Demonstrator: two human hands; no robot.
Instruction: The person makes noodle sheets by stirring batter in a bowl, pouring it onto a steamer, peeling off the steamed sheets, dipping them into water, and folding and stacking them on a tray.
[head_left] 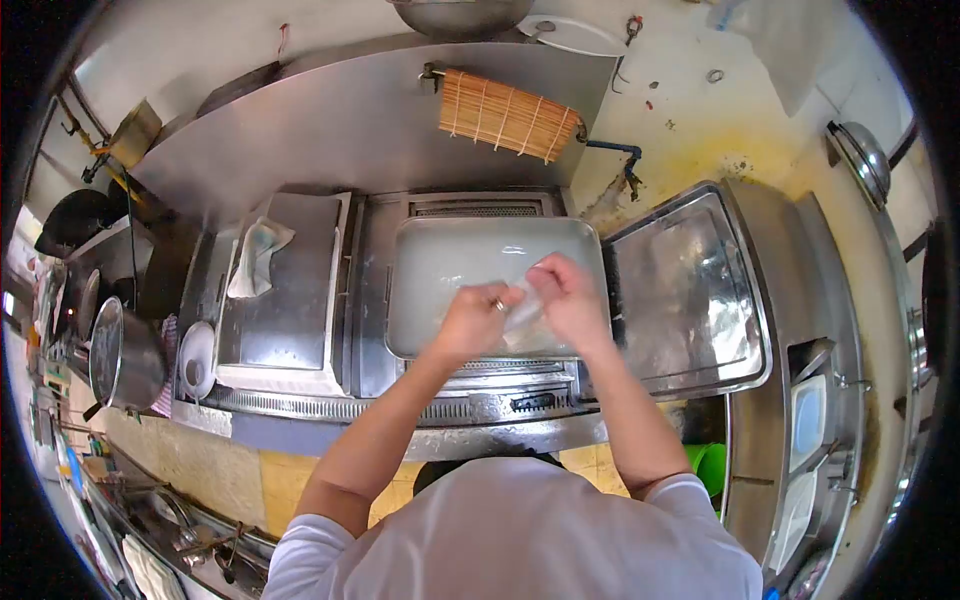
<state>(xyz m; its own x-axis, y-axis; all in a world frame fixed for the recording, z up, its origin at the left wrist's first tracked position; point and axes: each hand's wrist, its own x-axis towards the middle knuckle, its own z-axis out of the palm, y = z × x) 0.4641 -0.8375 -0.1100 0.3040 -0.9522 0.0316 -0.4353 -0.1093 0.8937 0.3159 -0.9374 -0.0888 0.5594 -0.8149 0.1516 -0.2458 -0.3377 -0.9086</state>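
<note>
Both hands are over a large rectangular metal tray [397,290], which looks filled with cloudy, pale liquid. My left hand [476,318] is closed, fingers curled, with a ring on one finger. My right hand [572,300] is also closed, slightly farther forward. Between them stretches a crumpled, translucent whitish sheet [524,308], gripped from either side. Whether it is plastic film or something else, I cannot tell. Its lower part hangs close to the liquid; blur hides whether it touches.
Right of the tray lies a shiny metal lid or tray [690,290]. A white cloth [260,258] rests on a steel cover [290,235] at left, near a small white plate [197,358] and a pot [128,358]. A bamboo mat [508,115] hangs behind.
</note>
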